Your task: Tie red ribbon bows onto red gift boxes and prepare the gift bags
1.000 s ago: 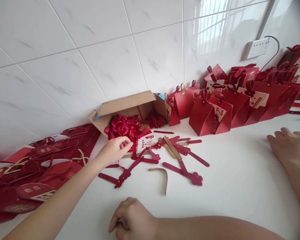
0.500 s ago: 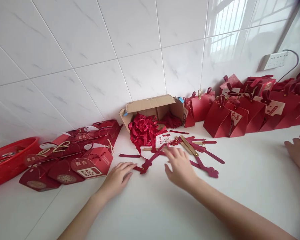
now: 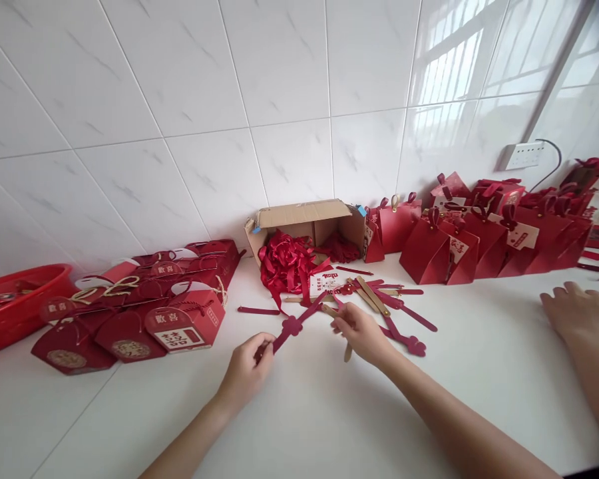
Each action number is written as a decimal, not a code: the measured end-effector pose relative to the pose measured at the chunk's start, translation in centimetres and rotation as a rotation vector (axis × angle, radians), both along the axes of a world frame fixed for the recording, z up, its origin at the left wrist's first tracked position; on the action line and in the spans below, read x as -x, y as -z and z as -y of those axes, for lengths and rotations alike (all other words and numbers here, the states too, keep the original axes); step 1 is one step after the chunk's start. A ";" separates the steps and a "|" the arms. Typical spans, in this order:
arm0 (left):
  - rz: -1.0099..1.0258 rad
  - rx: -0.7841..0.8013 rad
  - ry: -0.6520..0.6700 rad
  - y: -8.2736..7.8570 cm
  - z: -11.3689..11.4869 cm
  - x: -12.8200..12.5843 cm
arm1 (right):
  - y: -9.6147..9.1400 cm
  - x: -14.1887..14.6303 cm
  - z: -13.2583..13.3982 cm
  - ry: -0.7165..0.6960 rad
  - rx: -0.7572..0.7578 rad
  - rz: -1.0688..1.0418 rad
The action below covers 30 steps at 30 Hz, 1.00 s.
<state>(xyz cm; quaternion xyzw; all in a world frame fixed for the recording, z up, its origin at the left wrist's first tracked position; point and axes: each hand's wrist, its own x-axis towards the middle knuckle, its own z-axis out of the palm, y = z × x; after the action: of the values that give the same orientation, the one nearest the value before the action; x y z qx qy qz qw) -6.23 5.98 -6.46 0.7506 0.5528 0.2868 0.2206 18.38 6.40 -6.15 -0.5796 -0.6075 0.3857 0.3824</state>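
My left hand (image 3: 247, 369) pinches the near end of a dark red strap with a flower-shaped piece (image 3: 293, 325) on it, just above the white table. In my right hand (image 3: 363, 334) the fingers are closed round a gold strap (image 3: 348, 352), whose ends stick out on both sides. Right beside that hand lies a loose pile of dark red straps (image 3: 413, 314) and other gold straps (image 3: 372, 296). A printed white card (image 3: 321, 285) is partly under the pile.
Behind the straps, a cardboard box (image 3: 299, 214) lies on its side with red ribbons (image 3: 285, 263) spilling out. Red gift boxes (image 3: 180, 326) and a red basin (image 3: 30, 276) stand left, red gift bags (image 3: 426, 253) right. Another person's hand (image 3: 574, 319) rests at far right.
My left hand has closed on the flower strap's end and drawn back slightly. My right hand's spread fingers have closed on a gold strap. The view has shifted a little.
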 end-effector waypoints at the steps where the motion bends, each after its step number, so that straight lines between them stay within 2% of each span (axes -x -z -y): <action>1: 0.107 0.058 -0.029 -0.3 0.4 -0.6 | 0.1 0.7 0.4 -0.008 0.068 -0.191; 3: 0.241 0.110 -0.056 -0.6 1.2 -2.0 | 0.4 2.3 1.2 0.019 0.234 -0.630; 5: 0.274 0.108 -0.072 -0.7 1.6 -3.3 | 0.9 3.8 2.0 0.072 0.363 -0.932; 9: 0.162 0.021 -0.058 -0.3 1.8 -5.6 | 1.8 5.9 3.2 0.061 0.445 -1.057; 12: 0.035 -0.038 0.035 -0.1 2.2 -6.8 | 1.8 6.2 3.5 0.022 0.476 -1.132; 15: -0.062 -0.023 0.154 -0.3 3.2 -7.3 | 1.6 6.0 3.5 0.003 0.543 -1.125; 17: -0.031 -0.001 0.246 -0.7 3.6 -7.0 | 1.4 5.8 3.4 0.016 0.567 -1.106; 19: 0.058 0.011 0.281 -1.2 3.4 -6.3 | 1.3 5.6 3.2 0.037 0.519 -1.131; 21: 0.049 -0.038 0.178 -1.7 2.1 -4.9 | 1.3 5.3 2.9 0.075 0.449 -1.205; 24: -0.168 -0.154 -0.036 -2.2 -1.7 -2.1 | 1.2 4.6 2.3 0.147 0.413 -1.278; 27: -0.301 -0.148 -0.051 -2.1 -5.7 0.6 | 1.1 3.8 1.8 0.170 0.433 -1.273; 30: -0.376 -0.088 -0.028 -1.7 -7.9 2.1 | 0.9 3.3 1.6 0.143 0.454 -1.265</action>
<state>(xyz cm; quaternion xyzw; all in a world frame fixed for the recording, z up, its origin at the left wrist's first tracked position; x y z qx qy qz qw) -8.33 13.91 -4.74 0.7921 0.5817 0.1685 0.0762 15.09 4.78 -7.07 -0.3469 -0.1310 0.7426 0.5577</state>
